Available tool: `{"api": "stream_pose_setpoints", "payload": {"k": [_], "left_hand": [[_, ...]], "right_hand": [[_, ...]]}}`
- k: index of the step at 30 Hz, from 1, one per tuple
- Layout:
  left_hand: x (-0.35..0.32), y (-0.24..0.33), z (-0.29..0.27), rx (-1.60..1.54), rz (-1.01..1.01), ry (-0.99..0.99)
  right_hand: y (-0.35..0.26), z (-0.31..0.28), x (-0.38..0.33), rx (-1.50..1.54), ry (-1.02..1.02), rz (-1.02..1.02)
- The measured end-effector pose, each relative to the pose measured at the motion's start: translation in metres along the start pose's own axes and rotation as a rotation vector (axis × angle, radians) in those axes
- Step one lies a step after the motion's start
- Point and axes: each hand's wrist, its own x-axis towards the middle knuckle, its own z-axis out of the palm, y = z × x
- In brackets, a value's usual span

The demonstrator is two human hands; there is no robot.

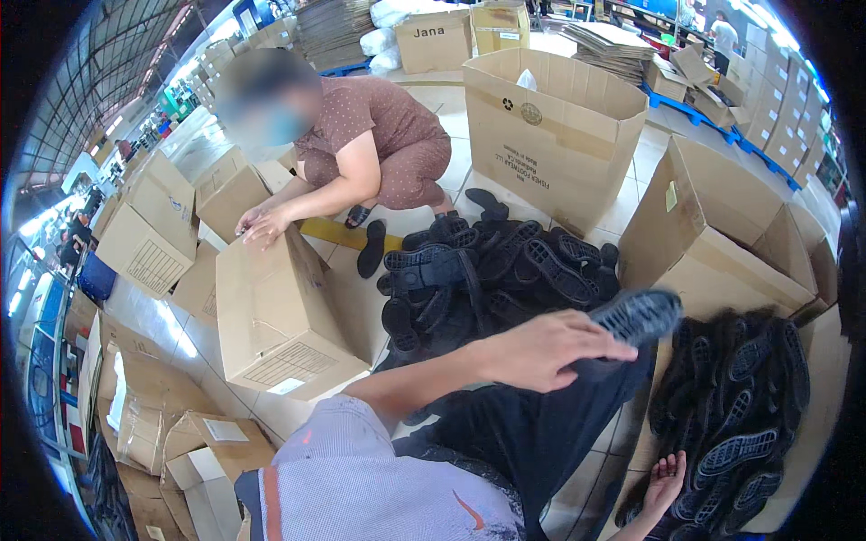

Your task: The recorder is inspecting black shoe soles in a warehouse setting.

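My left hand (550, 352) reaches across my knees to the right, its fingers closed on the edge of a black shoe sole (639, 316). The sole is a little blurred, its ridged, hollowed face showing. At the lower right my right hand (666, 482) is turned palm up, fingers loosely curled and holding nothing. It is beside an open cardboard box (816, 397) full of black soles (735, 451). In front of my knees a heap of similar soles (505, 266) lies on the tiled floor.
Across from me a person (379, 144) crouches with both hands on a closed carton (280, 311). Tall open boxes stand at the back (550, 135) and right (713, 225). More cartons (153, 221) crowd the left side. A loose sole (371, 250) lies near the person's foot.
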Motion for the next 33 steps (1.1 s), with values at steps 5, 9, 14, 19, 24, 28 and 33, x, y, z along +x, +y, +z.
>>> {"api": "stream_pose_setpoints", "payload": {"k": [5, 9, 14, 19, 24, 28, 33], "left_hand": [[-0.023, -0.012, 0.05, 0.185, 0.124, -0.108], [-0.039, -0.02, 0.074, 0.118, 0.135, -0.031], [-0.032, -0.023, 0.095, 0.052, 0.174, 0.107], [-0.035, -0.024, 0.105, -0.007, 0.15, 0.143], [-0.039, -0.016, 0.117, 0.183, 0.321, 0.191], [-0.034, -0.008, 0.124, 0.11, 0.371, 0.176], [-0.013, -0.009, 0.118, -0.095, 0.148, 0.129]], "right_hand": [[0.01, 0.041, -0.017, 0.086, -0.14, 0.107], [0.006, 0.106, -0.015, 0.316, -0.332, 0.189], [-0.031, 0.173, 0.021, 0.255, -0.366, 0.084], [-0.062, 0.217, 0.04, 0.121, -0.451, 0.056], [-0.072, 0.218, 0.04, -0.052, -0.276, -0.09], [-0.063, 0.171, 0.012, -0.085, -0.052, -0.045], [-0.03, 0.127, -0.025, 0.237, -0.118, -0.144]]}}
